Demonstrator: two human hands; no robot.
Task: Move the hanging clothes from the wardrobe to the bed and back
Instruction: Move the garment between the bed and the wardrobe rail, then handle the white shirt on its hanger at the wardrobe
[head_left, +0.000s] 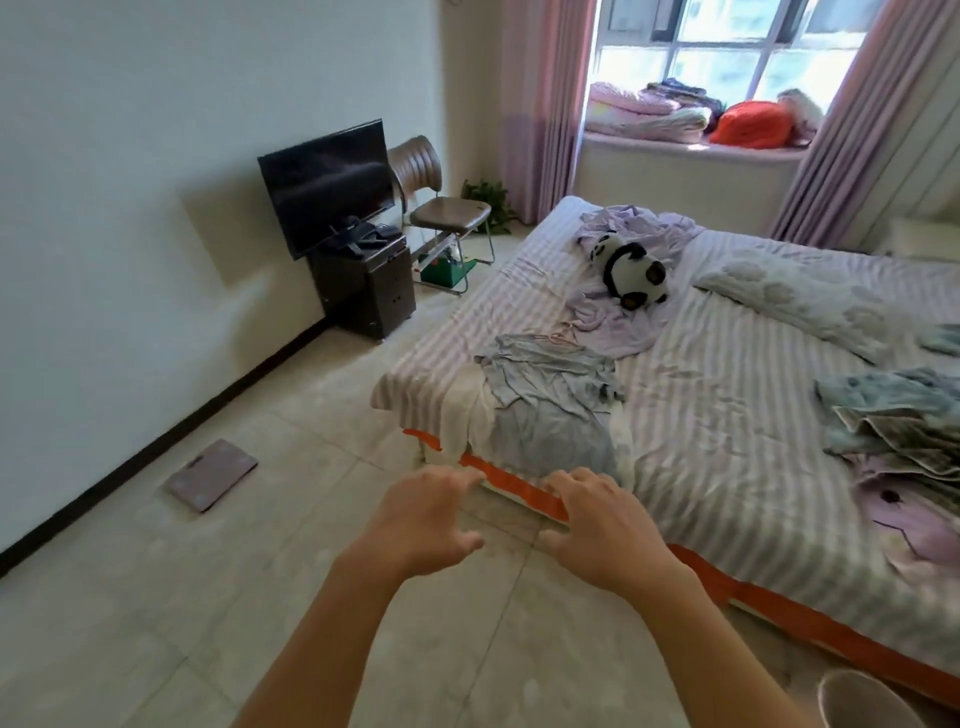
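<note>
Closest to you are your own two arms, stretched out over the tile floor (156, 597) toward the corner of the bed (727, 441). Your left hand (423, 519) and right hand (597, 519) are both palm down with fingers spread and loosely bent, and neither one has hold of anything. They're floating just short of the orange strip (519, 486) along the mattress edge, so to me it looks like you're either about to grab something or you just put it down. Can't say which from this.

The thing you'd be going for is the grey-blue garment (550, 395) laid flat on the bed corner right in front of your hands, its lower part draping over the edge. There's a pink hanger (563, 335) poking out at its top, away from you, which makes sense if it came off a rail: laid hanger-end inward, it stays put and doesn't slide to the floor. A lilac garment (623, 317) is spread further up the bed with a panda plush (631, 270) sitting on it, and more patterned clothes (893, 415) are piled toward the right side.

No wardrobe in view, so it must be behind or beside you. If you're picking up, I'd go for the hanger end.
</note>
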